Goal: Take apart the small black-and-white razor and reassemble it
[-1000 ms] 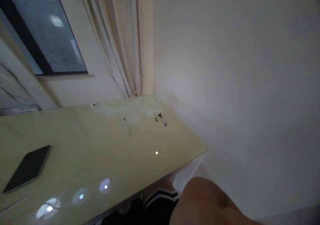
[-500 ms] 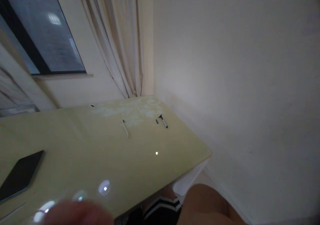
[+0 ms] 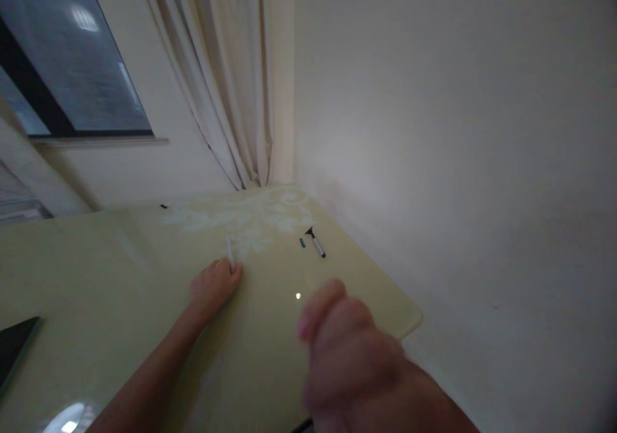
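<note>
At the middle of the glossy table, my left hand [image 3: 216, 285] is closed around the lower end of a white toothbrush [image 3: 230, 248]. The brush lies along the tabletop, its far part showing beyond my fingers. Close to the camera and blurred, my right hand [image 3: 349, 349] hangs over the near right of the table with its fingers curled in. Whatever may be inside that hand is hidden. Beyond it lie a razor [image 3: 317, 245] with a grey and black handle and, just left of the razor head, a small dark piece [image 3: 302, 242].
A dark flat tablet-like slab [image 3: 17, 343] is partly in view at the left edge. Another small dark item [image 3: 164, 206] lies near the table's back edge. Curtains [image 3: 231, 86] and a wall [image 3: 434, 131] border the table [image 3: 120, 272].
My left hand has reached forward and taken hold of the toothbrush. My right hand has risen into view over the table. The camera view has shifted slightly.
</note>
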Tool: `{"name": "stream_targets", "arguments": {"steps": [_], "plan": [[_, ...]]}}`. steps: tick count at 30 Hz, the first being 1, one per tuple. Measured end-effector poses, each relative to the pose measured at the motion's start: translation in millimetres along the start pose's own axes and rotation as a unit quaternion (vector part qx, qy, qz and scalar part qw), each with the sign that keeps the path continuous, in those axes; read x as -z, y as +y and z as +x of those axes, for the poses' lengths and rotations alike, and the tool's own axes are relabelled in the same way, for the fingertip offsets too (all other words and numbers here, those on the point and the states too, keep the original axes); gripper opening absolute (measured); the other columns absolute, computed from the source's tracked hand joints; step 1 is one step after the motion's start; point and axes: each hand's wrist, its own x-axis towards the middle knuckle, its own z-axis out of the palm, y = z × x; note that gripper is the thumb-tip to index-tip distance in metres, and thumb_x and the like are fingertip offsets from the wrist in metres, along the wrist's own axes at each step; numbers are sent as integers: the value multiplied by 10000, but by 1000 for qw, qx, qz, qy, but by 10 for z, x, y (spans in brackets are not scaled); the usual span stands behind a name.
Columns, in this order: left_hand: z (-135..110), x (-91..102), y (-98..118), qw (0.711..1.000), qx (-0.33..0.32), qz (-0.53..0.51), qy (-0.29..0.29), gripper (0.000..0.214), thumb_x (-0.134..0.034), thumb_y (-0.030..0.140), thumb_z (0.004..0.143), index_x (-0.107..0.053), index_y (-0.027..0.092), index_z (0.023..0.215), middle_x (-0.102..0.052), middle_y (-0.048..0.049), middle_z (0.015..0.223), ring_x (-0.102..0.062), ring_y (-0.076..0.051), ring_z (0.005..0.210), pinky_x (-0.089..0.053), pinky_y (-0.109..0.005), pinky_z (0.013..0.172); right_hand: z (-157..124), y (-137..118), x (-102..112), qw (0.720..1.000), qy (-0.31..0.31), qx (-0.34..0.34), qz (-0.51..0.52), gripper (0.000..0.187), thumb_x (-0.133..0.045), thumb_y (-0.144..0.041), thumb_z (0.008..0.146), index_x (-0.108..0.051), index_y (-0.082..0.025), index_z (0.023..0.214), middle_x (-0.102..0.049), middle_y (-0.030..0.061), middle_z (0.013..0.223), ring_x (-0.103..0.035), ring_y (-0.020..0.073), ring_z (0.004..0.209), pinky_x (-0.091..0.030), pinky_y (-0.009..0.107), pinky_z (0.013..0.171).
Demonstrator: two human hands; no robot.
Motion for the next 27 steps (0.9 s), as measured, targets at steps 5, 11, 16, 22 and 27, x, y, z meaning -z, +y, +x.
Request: {"name": "stream_targets", "arguments": {"steps": [5,11,16,22,27], "plan": [[38,42,131,998,-10,-53,17,351,-434,430,936,-638,205,761,-730,-131,831,-694,-291,780,-429,-336,658,-417,558,-1122,910,-202,-217,290,337,-541,-414,1044,-625,-212,788,-613,5,728,-596,161,730,-510,309,745],[-70,52,765,909,-236,-340,43,368,-419,486,968,-557,216,760,-618,-6,699,-558,-169,656,-386,-274,617,-1042,725,-1659,700,-349,-479,399,380,-500,-516,1022,-666,-211,868,-682,23,834,-637,173,813,-491,282,767],[46,-83,1163,889,-254,-380,19,354,-420,416,977,-649,199,814,-691,-44,805,-604,-185,744,-445,-296,703,-1174,1129,-1610,643,-267,-602,390,445,-467,-554,994,-697,-180,918,-695,46,778,-631,172,655,-484,262,617],[404,-365,1298,944,-182,-274,8,368,-633,341,869,-666,182,1199,-719,-100,1080,-657,-243,986,-486,-355,879,-1296,1796,-1446,753,-408,-515,27,378,-463,-325,1029,-761,-177,851,-749,116,880,-673,234,858,-458,299,738],[480,-415,1488,972,-140,-188,-6,569,-672,490,861,-618,268,1382,-608,-141,1389,-515,-371,1316,-384,-527,1058,-1380,1789,-1394,726,-497,-470,-68,320,-509,-279,1011,-800,-168,937,-769,180,1017,-715,270,886,-457,314,712]]}}
